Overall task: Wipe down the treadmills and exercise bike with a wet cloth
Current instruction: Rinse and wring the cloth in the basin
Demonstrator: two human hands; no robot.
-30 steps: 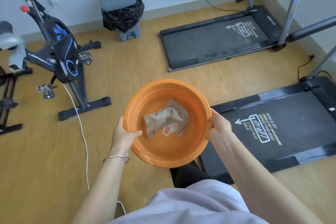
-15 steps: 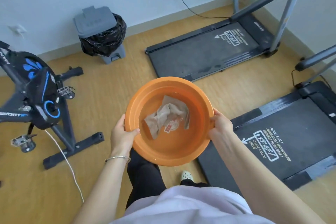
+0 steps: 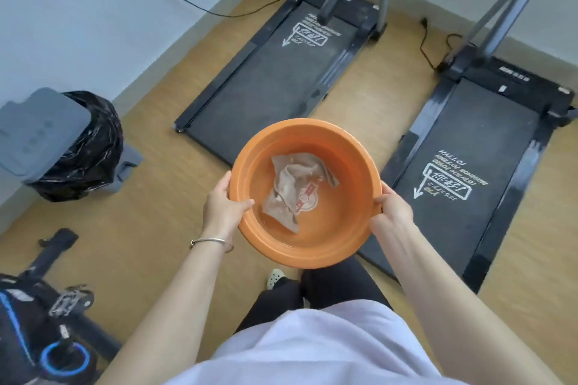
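Exercise bike [image 3: 28, 331] mostly beyond frame edge

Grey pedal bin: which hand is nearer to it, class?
Left. The left hand holds the basin rim nearest the bin; the right hand holds the opposite rim, farther away.

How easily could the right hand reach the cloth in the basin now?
Probably not yet: the right hand grips the rim of the orange basin, the left hand the opposite side, holding it aloft. The cloth lies uncovered in the water; nothing else blocks it.
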